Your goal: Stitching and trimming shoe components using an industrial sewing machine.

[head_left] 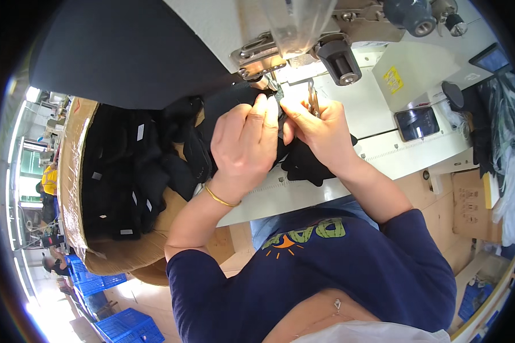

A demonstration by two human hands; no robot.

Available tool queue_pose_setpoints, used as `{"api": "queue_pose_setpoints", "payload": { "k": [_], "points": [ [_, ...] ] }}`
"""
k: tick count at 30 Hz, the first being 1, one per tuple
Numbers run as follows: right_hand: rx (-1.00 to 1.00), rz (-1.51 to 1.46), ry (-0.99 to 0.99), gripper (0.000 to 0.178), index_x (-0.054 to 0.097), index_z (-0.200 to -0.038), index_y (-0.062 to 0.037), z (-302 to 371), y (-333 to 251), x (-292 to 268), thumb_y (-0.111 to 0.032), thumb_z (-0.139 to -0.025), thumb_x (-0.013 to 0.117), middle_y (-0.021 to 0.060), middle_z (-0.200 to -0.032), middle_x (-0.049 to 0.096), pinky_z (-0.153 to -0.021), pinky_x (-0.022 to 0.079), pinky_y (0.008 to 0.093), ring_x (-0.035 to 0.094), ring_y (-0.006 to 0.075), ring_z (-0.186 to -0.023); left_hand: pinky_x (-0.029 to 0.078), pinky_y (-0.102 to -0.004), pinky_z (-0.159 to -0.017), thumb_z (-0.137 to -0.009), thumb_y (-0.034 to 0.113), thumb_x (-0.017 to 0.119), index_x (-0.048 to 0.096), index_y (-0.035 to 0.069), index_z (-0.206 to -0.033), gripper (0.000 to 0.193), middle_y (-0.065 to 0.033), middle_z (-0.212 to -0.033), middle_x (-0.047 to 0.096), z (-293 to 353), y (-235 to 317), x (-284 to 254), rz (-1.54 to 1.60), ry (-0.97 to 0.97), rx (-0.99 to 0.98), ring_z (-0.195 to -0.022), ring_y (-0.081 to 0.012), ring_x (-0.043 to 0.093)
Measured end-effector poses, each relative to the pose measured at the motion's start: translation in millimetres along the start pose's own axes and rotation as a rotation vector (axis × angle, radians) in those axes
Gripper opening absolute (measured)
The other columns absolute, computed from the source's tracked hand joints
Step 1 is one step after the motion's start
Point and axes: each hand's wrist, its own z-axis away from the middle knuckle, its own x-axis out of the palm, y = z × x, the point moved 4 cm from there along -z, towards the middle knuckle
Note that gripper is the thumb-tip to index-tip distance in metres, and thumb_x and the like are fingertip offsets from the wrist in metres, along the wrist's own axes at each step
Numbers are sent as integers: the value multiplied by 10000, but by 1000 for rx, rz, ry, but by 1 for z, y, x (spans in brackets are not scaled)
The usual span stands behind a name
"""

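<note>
Black fabric [229, 103] lies under the needle area of a sewing machine [269, 54], bunched beneath my hands. My left hand [243, 143] is closed, its fingertips pinching the fabric's edge close to the presser foot [267, 84]. Just to its right, my right hand [320, 131] is also closed, thumb and forefinger meeting at the same edge. A slim metal tool, apparently thread snips [313, 102], sticks up between the right hand's fingers. Part of the fabric hangs over the table's front edge below my right wrist. My fingers hide the exact spot being gripped.
A large cardboard box [71, 188] full of black fabric pieces [126, 166] stands at the left. On the white table [377, 146] at the right lies a phone [416, 123]. Blue crates [129, 327] sit on the floor at lower left; another person [50, 180] is far left.
</note>
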Motion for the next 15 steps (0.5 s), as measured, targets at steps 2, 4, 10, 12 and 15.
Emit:
{"api": "queue_pose_setpoints", "payload": {
  "k": [2,4,10,12,15],
  "points": [
    [-2,-4,-4,260,611,-728,-12,-1,2,1,-111,-966,575,20,-600,613,-535,392,218,508,37,-565,505,-330,-669,-604,67,670,675,-56,-961,378,-126,-965,663,-3,2,2,-52,-27,-32,-819,-229,616],
    [-3,0,-7,258,610,-729,-10,-1,2,0,-109,-965,578,17,-602,613,-533,390,218,506,35,-567,502,-330,-669,-617,78,666,671,-55,-951,360,-120,-948,655,-5,2,5,-50,-40,-45,-818,-231,611],
    [-49,33,5,249,628,-739,-8,0,3,2,-112,-960,584,19,-612,621,-518,371,223,498,29,-568,486,-353,-738,-690,150,678,636,-28,-966,331,-105,-951,616,-6,3,9,-107,-105,-92,-860,-235,589],
    [-49,69,23,242,631,-745,-5,2,-3,3,-114,-957,587,24,-617,628,-515,363,222,497,25,-571,478,-366,-763,-715,170,685,623,-21,-978,331,-102,-975,603,-9,11,5,-139,-155,-117,-879,-237,582],
    [-17,34,13,245,628,-744,-3,1,-3,2,-119,-955,588,28,-620,635,-512,357,217,493,26,-565,461,-390,-793,-770,185,695,599,-10,-1007,322,-104,-1012,571,-4,20,-7,-317,-320,-230,-905,-243,565]
  ]
}}
